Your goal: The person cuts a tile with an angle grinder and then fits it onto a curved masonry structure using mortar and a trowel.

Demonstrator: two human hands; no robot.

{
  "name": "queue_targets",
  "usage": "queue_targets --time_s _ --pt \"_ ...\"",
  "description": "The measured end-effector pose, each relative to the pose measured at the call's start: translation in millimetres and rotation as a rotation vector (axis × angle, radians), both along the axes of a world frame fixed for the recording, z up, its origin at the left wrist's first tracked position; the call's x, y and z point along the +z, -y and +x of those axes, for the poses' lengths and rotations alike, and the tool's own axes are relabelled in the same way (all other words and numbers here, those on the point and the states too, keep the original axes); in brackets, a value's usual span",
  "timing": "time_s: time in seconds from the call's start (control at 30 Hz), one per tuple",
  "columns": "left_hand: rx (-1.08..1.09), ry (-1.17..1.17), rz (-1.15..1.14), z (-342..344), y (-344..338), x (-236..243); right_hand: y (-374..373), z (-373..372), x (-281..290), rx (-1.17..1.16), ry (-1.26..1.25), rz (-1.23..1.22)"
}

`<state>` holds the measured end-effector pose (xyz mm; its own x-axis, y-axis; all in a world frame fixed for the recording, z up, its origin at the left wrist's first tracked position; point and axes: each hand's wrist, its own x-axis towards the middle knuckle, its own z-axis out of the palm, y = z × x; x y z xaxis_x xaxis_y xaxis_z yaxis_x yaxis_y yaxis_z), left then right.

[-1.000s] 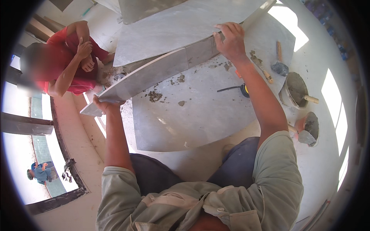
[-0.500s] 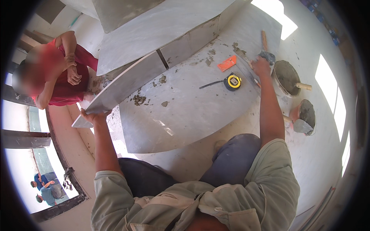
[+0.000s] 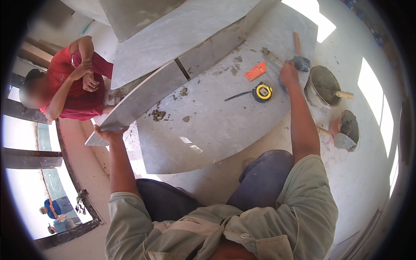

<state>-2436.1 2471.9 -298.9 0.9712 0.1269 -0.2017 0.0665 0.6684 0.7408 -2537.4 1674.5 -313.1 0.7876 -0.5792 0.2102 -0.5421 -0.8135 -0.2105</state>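
My left hand [image 3: 111, 133] is closed round the near end of a long grey tile strip [image 3: 149, 94], which stands on edge and slants away to the far right. Beneath and beside it lies a broad grey slab [image 3: 208, 134]. Over the slab's right side, my right hand [image 3: 289, 75] has its fingers curled down at a long thin metal bar [image 3: 274, 60]; the hand covers what the fingertips hold. Just beyond that hand sits a mallet [image 3: 300, 63] with a dark head and wooden handle. A yellow-and-black tape measure [image 3: 262, 92] and an orange flat packet [image 3: 255, 71] lie left of it.
Mortar crumbs [image 3: 158, 115] dot the slab. At right stand a mortar bucket [image 3: 323, 86] with a wooden-handled tool and a smaller orange bucket [image 3: 345, 130] with a trowel. A person in red [image 3: 76, 82] crouches at far left, arms crossed. Another large slab [image 3: 182, 37] lies beyond the strip.
My right hand has shifted slightly left, away from the mallet head. The left hand still grips the strip. The person in red has raised and turned their head a little.
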Motion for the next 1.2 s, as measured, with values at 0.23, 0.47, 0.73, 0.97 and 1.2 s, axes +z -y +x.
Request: queue_targets --time_s 0.23,0.47,0.73,0.97,1.2 --pt "0.226 -0.167 0.022 -19.7 31.2 34.3 -167.1 -19.5 83.7 0.416 -0.018 0.378" --pt "0.288 -0.216 -0.007 -23.5 38.7 44.4 -260.4 -8.3 78.3 0.553 -0.118 0.501" --pt "0.378 -0.301 0.006 -22.0 66.7 60.7 -265.4 -3.4 75.3 0.611 0.112 0.678" --pt "0.494 -0.319 -0.129 -5.3 53.8 48.3 -253.3 -8.4 60.3 0.404 0.113 0.919" --pt "0.381 -0.298 -0.111 -0.9 52.2 40.9 -202.1 -13.4 50.7 0.351 0.253 0.59"
